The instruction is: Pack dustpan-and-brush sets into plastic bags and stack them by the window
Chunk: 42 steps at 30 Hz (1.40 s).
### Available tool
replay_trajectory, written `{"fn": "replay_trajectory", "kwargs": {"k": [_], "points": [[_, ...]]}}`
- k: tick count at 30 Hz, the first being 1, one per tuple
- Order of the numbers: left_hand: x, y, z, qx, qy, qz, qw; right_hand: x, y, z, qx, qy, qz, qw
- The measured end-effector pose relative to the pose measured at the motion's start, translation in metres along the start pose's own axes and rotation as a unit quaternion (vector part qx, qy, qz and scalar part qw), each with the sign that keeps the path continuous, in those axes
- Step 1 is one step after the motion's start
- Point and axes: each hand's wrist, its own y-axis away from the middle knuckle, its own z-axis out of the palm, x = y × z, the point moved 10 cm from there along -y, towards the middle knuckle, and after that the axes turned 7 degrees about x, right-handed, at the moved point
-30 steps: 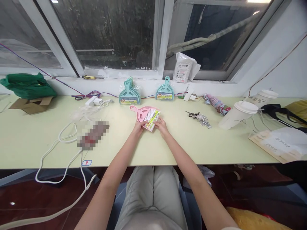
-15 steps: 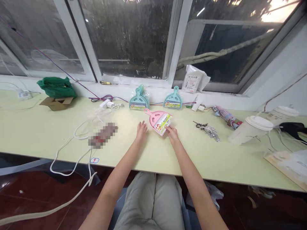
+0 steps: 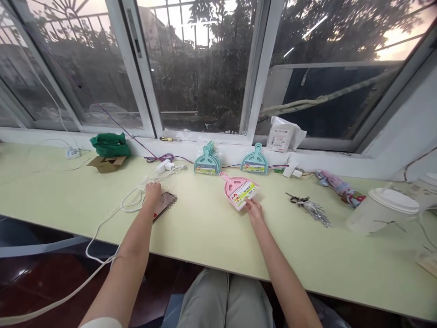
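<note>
My right hand [image 3: 254, 210] grips the lower edge of a pink dustpan-and-brush set [image 3: 239, 190], its thumb and fingers closed at the printed label. The set's handle points up and to the left. Over on the left, my left hand [image 3: 153, 190] is curled closed above the table, at the upper left of a phone [image 3: 163, 205] and among white cables [image 3: 131, 207]. What its fingers hold, if anything, is hidden. Behind the pink set, a row of several teal dustpan sets [image 3: 206, 161] stands against the wall, with another teal set [image 3: 254, 160] to its right.
Keys [image 3: 314, 210] lie on the table [image 3: 205, 237] to the right, near a folded umbrella [image 3: 339, 187] and a lidded white cup [image 3: 384, 210]. A green bag [image 3: 109, 145] sits on a cardboard box [image 3: 106, 164] at the back left. A screwdriver [image 3: 167, 139] lies on the sill.
My left hand has moved left from beside the pink set to the cables and phone, and its fingers have curled. My right hand still holds the pink set. The view has shifted.
</note>
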Motion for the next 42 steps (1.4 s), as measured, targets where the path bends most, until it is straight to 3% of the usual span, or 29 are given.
{"fn": "replay_trajectory", "kwargs": {"k": [2,4,6,8,11,14,16,19,21,26,30,33,39,42], "points": [[0.018,-0.006,-0.008,0.027,0.020,0.027,0.999,0.000,0.000,-0.004,0.019,-0.010,0.008,1.000],[0.044,-0.014,-0.028,0.088,0.072,0.045,0.993,-0.001,0.000,-0.007,0.030,-0.018,0.013,0.999],[0.079,-0.019,-0.049,0.133,0.156,0.088,0.975,-0.005,-0.002,-0.009,0.035,-0.025,0.010,0.999],[0.122,-0.016,-0.064,0.141,0.243,0.169,0.945,-0.010,-0.004,-0.011,0.035,-0.041,0.003,0.999],[0.174,0.000,-0.071,0.105,0.328,0.267,0.900,-0.018,-0.009,-0.018,0.046,-0.066,-0.005,0.997],[0.207,0.022,-0.046,-0.017,0.304,0.316,0.898,-0.022,-0.010,-0.027,0.070,-0.058,-0.008,0.996],[0.215,0.038,-0.025,-0.079,0.235,0.332,0.910,-0.024,-0.010,-0.031,0.088,-0.036,-0.013,0.995],[0.215,0.050,-0.018,-0.057,0.164,0.330,0.928,-0.025,-0.009,-0.030,0.090,-0.004,-0.020,0.996],[0.221,0.060,-0.015,-0.059,0.160,0.346,0.922,-0.023,-0.008,-0.026,0.072,0.002,-0.020,0.997],[0.236,0.076,0.003,-0.149,0.152,0.371,0.904,-0.024,-0.008,-0.023,0.052,0.020,-0.027,0.998],[0.243,0.068,-0.002,-0.149,0.150,0.374,0.903,-0.025,-0.006,-0.021,0.044,0.023,-0.025,0.998],[0.251,0.063,-0.001,-0.162,0.131,0.341,0.917,-0.025,-0.004,-0.018,0.031,0.025,-0.016,0.999],[0.280,0.071,0.003,-0.088,0.101,0.291,0.947,-0.025,-0.003,-0.012,0.000,0.033,-0.011,0.999],[0.283,0.075,0.014,-0.115,0.116,0.291,0.943,-0.025,-0.005,-0.015,0.009,0.037,-0.009,0.999]]}}
